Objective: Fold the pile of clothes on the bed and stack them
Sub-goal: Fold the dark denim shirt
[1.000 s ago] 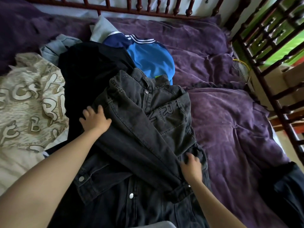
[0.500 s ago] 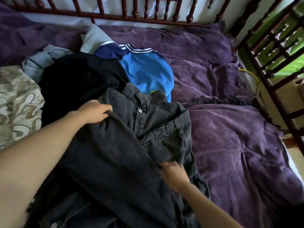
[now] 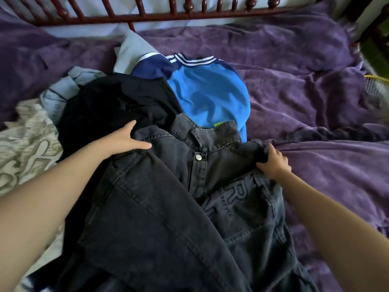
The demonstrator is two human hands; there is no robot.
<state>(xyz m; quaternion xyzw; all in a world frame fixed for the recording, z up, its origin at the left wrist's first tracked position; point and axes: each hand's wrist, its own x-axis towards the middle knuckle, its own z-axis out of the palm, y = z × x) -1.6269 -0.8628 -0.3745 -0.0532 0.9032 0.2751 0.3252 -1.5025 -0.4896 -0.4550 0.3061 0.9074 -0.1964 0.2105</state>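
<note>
A dark grey denim jacket lies face up in front of me, collar away, one sleeve folded across its front. My left hand grips the jacket's left shoulder, thumb on top of the cloth. My right hand clutches the right shoulder, fingers curled into the fabric. Behind the jacket lie a black garment, a blue jersey with a white-striped navy collar, and a pale blue garment.
Everything lies on a rumpled purple bedspread. A cream patterned cloth is at the left. A dark red wooden spindle rail runs along the far side. A yellow-rimmed mesh thing shows at the right edge.
My right hand has moved up from the jacket's lower front to its right shoulder and taken hold. My left hand stays gripping the left shoulder. The camera has come closer.
</note>
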